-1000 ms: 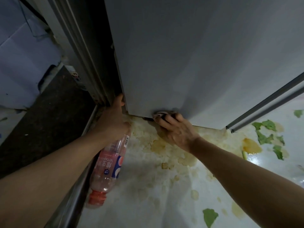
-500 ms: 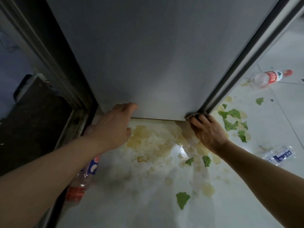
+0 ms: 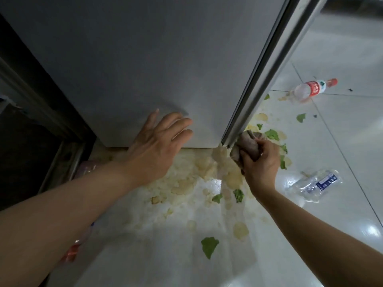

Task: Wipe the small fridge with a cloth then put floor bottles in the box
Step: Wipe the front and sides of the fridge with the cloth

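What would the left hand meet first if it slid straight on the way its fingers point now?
The left hand lies flat on the fridge side, fingers pointing up and right. Sliding on, it would likely meet the metal edge strip at the corner first; depth is hard to judge.

Nothing here can actually be read. The bottle with the red label lying on the floor carries white marks too small to make out, and the crushed bottle's blue label is just as blurred.
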The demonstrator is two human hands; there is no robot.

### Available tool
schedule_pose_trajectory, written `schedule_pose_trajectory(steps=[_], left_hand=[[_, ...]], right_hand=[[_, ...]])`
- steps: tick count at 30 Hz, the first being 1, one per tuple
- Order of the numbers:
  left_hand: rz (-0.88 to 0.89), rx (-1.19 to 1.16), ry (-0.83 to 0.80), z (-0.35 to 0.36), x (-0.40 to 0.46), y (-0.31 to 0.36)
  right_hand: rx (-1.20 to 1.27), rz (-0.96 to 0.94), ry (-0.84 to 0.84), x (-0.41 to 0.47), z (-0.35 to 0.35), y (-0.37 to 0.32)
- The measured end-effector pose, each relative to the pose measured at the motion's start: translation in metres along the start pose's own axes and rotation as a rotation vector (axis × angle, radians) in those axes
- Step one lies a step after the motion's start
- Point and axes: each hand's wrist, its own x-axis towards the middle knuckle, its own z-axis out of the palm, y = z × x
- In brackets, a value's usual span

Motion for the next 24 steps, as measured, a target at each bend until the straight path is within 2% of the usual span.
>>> schedule_pose_trajectory(steps=[3,5,8,12,14,17,24], left_hand=[[0.098,0.069,0.051,0.009,0.014,-0.002],[0.136,0.104,0.066,0.017,0.022,-0.006],[0.156,0.152,0.064,0.024,0.032,-0.010],[0.143,0.192,0.071,0.024,0.034,-0.007],[0.143,0.193,0.064,0.020,0.032,-0.004],[0.150,0.239,0.066,0.004,0.035,0.001],[0.151,0.269,0.200,-0.053,0.058,0.005]], right_hand=[[0.057,0.123,-0.047,0.006,0.035,-0.001],[0.121,0.175,-0.020,0.010,0.053,-0.001],[0.079,0.160,-0.040,0.017,0.062,0.008],[0.055,0.137,-0.235,0.031,0.053,0.016],[0.030,0.116,-0.265,0.035,0.051,0.014],[-0.061,0.048,-0.201,0.034,0.046,0.007],[0.000,-0.099,-0.075,0.041,0.010,-0.030]])
